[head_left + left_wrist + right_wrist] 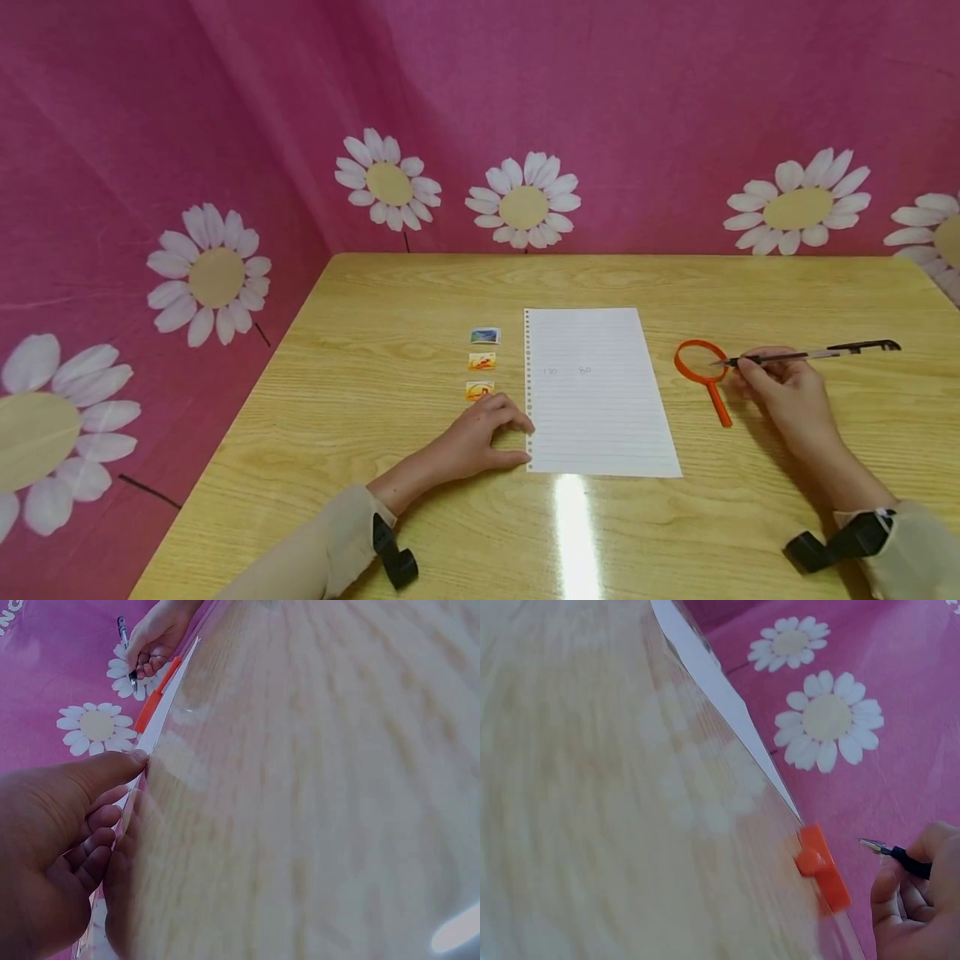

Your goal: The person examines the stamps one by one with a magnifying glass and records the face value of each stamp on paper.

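A sheet of lined paper point(600, 425) lies on the table with faint pencil-grey figures in its upper half. At its lower left edge, my left hand point(483, 437) rests with thumb and fingertips touching the punched margin; the left wrist view shows the thumb point(112, 772) at the sheet's edge. My right hand point(795, 400) pinches a pen point(806, 356), its tip pointing left. This pen tip is above the round end of an orange magnifying glass point(718, 404). The right wrist view shows the pen point(904, 859) raised off the table.
Three small stamps stand in a column left of the paper: a blue-green one point(486, 336), a yellow one point(482, 362) and another yellow one point(478, 390) close to my left hand. Behind the wooden table point(420, 292) hangs a pink cloth point(637, 108) with daisies.
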A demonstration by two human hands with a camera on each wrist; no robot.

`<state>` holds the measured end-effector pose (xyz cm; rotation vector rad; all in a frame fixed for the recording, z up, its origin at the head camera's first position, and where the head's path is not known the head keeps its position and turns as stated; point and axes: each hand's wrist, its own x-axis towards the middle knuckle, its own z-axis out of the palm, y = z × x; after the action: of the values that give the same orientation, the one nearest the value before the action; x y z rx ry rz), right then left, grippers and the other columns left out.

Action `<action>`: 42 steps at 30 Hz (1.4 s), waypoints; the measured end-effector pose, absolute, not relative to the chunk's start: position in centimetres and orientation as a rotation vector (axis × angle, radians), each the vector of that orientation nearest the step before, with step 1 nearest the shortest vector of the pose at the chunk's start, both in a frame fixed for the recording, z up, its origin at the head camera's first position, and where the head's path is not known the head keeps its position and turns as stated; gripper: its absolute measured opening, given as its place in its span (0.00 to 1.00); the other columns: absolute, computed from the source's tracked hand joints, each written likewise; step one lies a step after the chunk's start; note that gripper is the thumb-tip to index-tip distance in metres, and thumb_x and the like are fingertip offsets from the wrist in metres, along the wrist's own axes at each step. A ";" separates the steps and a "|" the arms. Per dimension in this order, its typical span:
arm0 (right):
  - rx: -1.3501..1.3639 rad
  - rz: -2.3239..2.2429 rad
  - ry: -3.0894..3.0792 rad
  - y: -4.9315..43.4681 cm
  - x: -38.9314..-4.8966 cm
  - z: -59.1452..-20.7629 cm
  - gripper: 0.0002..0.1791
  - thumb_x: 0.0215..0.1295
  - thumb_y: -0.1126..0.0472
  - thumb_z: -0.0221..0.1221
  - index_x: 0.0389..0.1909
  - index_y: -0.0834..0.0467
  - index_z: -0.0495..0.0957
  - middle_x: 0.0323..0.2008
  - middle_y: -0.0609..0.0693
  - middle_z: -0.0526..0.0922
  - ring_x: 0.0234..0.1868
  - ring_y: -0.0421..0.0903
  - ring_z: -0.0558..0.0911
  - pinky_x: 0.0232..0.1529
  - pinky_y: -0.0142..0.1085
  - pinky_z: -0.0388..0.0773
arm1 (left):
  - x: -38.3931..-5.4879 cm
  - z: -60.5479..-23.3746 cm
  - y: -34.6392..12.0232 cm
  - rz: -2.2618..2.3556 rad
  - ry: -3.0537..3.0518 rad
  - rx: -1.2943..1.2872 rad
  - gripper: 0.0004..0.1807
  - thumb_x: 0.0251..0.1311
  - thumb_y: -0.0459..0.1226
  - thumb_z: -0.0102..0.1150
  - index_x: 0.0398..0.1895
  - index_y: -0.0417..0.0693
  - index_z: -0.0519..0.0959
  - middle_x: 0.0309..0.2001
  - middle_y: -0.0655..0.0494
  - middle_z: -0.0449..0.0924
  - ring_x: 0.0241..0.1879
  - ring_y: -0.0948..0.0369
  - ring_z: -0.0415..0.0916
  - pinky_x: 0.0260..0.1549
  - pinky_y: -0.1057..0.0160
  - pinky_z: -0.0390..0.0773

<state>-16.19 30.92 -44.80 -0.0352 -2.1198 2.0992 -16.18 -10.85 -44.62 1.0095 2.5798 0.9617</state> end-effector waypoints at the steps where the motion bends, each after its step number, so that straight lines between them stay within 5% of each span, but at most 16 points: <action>1: -0.023 2.102 -2.121 30.7 -16.2 -44.8 0.05 0.70 0.64 0.57 0.40 0.50 0.77 0.29 0.36 0.85 0.30 0.30 0.83 0.30 0.22 0.78 | -16.2 -44.6 -10.8 0.963 2.579 1.009 0.15 0.58 0.44 0.68 0.47 0.52 0.81 0.47 0.57 0.76 0.48 0.63 0.70 0.52 0.63 0.71; 28: -0.012 1.743 -2.447 26.8 -17.3 -44.5 0.03 0.71 0.61 0.56 0.41 0.48 0.75 0.27 0.29 0.80 0.27 0.30 0.78 0.28 0.23 0.76 | -16.2 -44.5 -10.9 0.962 2.581 1.034 0.15 0.58 0.44 0.68 0.47 0.51 0.81 0.46 0.57 0.76 0.46 0.63 0.70 0.50 0.65 0.71; 42: 0.127 1.816 -2.402 24.4 -18.2 -44.8 0.03 0.70 0.64 0.56 0.42 0.57 0.73 0.30 0.34 0.81 0.30 0.30 0.80 0.29 0.24 0.77 | -16.2 -44.5 -11.0 0.968 2.587 1.066 0.15 0.58 0.44 0.68 0.47 0.51 0.81 0.45 0.57 0.76 0.45 0.63 0.70 0.49 0.65 0.71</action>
<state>-18.23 24.44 -44.76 0.1270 -2.4019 1.8157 -16.19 -11.03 -44.48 1.0655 2.5868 0.9676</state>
